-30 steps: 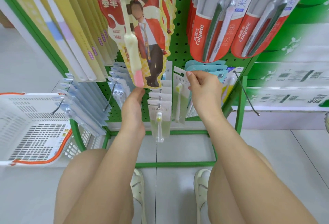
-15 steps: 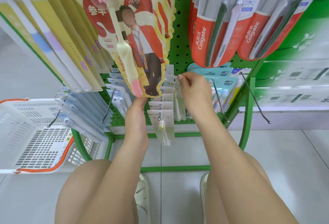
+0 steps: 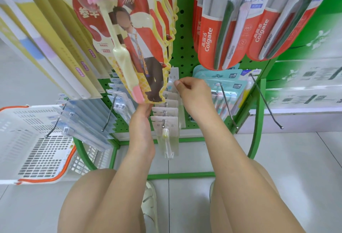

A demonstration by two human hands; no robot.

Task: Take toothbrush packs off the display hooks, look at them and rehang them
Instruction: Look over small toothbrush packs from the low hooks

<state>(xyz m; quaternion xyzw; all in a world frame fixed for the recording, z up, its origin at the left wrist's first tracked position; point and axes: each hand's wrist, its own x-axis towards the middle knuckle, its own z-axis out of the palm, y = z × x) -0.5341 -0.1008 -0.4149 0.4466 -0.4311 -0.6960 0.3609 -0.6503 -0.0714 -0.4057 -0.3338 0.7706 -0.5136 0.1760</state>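
Green pegboard rack point(image 3: 182, 29) ahead, right hand point(image 3: 192, 92) pinching a white toothbrush pack point(image 3: 173, 79), left hand point(image 3: 143, 110) finger state unclear.

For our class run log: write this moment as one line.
stage: rehanging | right hand: pinches white toothbrush pack at rack | left hand: under red-yellow pack

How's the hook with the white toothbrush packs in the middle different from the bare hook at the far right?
The middle hook is loaded with a row of white toothbrush packs; the far-right hook carries none along its visible length. The right hand pinches a pack at the back of the middle row; no hand touches the far-right hook. Both are thin metal hooks with ball tips on the green pegboard.
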